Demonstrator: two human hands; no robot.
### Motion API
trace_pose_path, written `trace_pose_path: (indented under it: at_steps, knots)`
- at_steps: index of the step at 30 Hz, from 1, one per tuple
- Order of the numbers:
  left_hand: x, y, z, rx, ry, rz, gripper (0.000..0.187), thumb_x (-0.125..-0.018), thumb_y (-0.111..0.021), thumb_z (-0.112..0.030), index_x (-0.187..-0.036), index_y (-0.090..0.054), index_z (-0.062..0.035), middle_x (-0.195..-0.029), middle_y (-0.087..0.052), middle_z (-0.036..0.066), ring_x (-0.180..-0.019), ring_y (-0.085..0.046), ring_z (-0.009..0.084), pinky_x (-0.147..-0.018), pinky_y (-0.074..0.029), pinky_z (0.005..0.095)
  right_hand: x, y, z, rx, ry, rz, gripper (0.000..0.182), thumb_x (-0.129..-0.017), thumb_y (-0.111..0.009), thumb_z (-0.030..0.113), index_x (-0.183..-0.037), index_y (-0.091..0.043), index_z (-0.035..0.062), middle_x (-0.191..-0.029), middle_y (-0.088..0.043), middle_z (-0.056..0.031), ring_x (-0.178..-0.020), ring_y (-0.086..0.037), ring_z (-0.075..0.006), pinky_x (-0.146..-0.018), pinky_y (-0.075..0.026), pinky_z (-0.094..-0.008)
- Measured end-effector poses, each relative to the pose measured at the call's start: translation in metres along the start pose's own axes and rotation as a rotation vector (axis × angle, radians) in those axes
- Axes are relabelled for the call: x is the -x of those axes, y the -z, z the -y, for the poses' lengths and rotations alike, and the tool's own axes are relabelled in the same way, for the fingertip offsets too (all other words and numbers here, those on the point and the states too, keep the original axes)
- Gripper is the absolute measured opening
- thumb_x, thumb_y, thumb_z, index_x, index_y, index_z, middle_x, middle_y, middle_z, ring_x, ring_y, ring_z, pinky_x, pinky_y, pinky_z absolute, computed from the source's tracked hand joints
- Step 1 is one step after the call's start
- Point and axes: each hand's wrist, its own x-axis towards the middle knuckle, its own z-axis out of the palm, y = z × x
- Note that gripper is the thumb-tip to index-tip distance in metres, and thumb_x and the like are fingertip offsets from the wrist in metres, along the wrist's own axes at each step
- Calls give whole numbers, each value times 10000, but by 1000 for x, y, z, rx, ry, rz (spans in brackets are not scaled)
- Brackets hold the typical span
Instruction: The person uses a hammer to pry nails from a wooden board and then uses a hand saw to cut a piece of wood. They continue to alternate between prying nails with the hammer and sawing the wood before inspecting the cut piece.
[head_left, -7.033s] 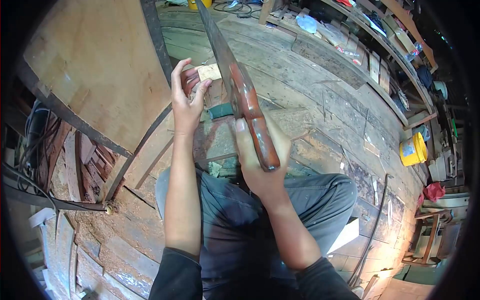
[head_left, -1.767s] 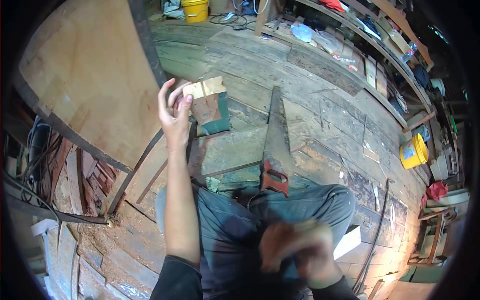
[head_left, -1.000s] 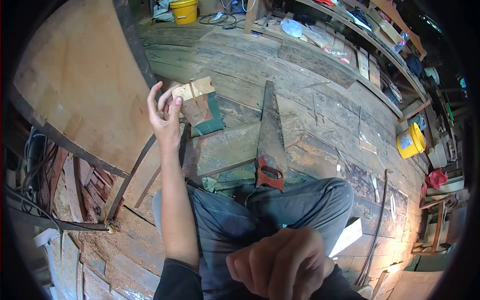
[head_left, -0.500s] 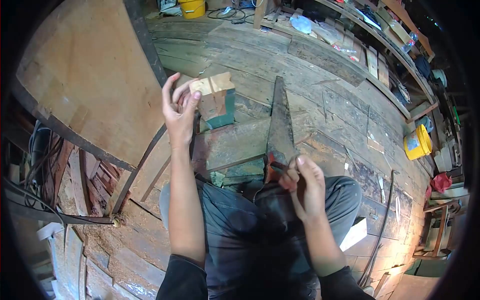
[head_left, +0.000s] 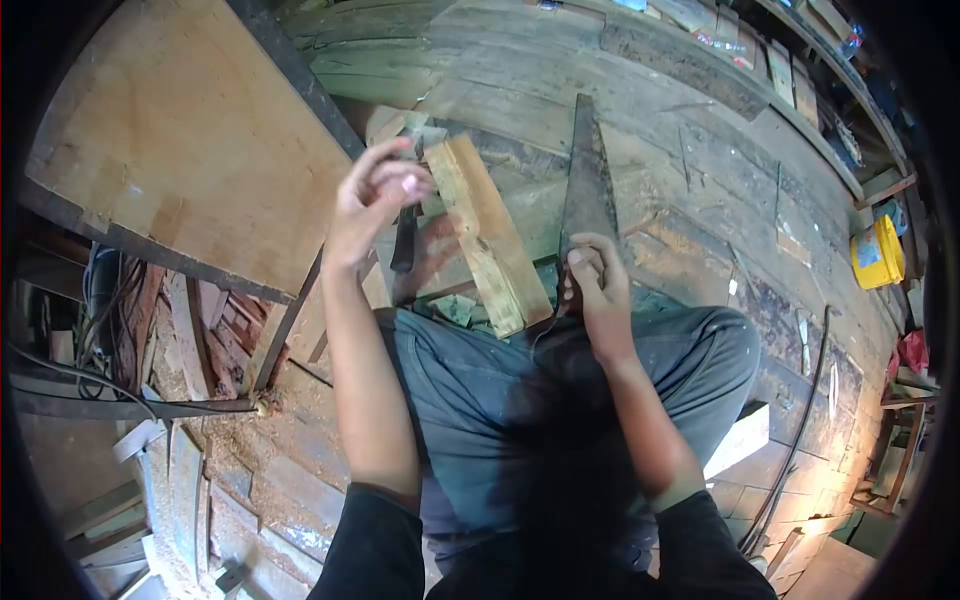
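My left hand (head_left: 385,205) is raised at the left, blurred by motion, with its fingers apart and nothing visibly held. Just right of its fingertips, a pale wooden block (head_left: 488,235) lies at a slant, its near end by my lap. My right hand (head_left: 602,295) has its fingers curled at the base of a handsaw (head_left: 587,165), whose handle is hidden under it. The dark, worn blade points away from me. Beneath my left hand is a tool with a dark handle (head_left: 405,240); its far end is partly hidden.
A large wooden panel with a dark frame (head_left: 190,140) stands at the left. Scrap wood (head_left: 190,330) and sawdust lie below it. A yellow bucket (head_left: 877,252) is at the right, and a long dark rod (head_left: 800,410) lies on the plank floor (head_left: 690,190).
The block, earlier held up in my left hand, now lies slanted beside it, out of its fingers. My right hand has closed over the saw's handle. The whole view has shifted.
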Motion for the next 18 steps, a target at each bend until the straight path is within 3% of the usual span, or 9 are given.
trace_pose_path:
  at_steps: [4,7,9,10,14,18]
  knots:
    - [-11,4,15,-48,9,-297,412,-947,-656,-101,-1323,-526,5,-1044,-686,115,-953,-677,188,-862,-558,310,-8,17,-25,168,120,40,225,-954,-618,81,-1170,-566,46,-844,-550,13,-701,-505,-38,-581,-425,-202]
    - [-13,6,26,-37,23,-312,375,-964,-632,-98,-1311,-533,5,-1050,-688,112,-948,-680,179,-857,-559,305,-12,20,-47,245,94,32,262,-912,-655,83,-1155,-571,32,-864,-563,-35,-707,-550,-91,-624,-471,-264]
    - [-13,2,29,-77,54,-317,358,-977,-609,-98,-1313,-535,-2,-1077,-683,123,-961,-675,184,-872,-558,313,-14,21,-67,504,157,87,288,-896,-678,112,-1153,-575,35,-854,-568,-71,-711,-574,-151,-654,-485,-297]
    - [-13,0,30,-113,80,-327,341,-991,-587,-98,-1316,-537,-10,-1105,-678,134,-975,-670,190,-887,-557,320,-18,25,-85,569,176,97,315,-885,-690,145,-1158,-572,40,-856,-573,-105,-735,-602,-228,-685,-500,-345]
    - [-17,-1,40,-166,107,-308,337,-986,-594,-93,-1310,-541,-12,-1096,-680,128,-972,-670,188,-878,-555,312,-24,22,-85,697,182,150,299,-891,-690,175,-1142,-578,57,-911,-603,-122,-820,-627,-305,-744,-504,-392]
    - [-19,1,51,-196,137,-276,344,-964,-621,-80,-1302,-564,-46,-1058,-699,98,-908,-667,146,-824,-552,294,-21,19,-78,676,3,164,383,-875,-719,229,-1193,-570,75,-1003,-656,-136,-886,-645,-300,-772,-507,-389]
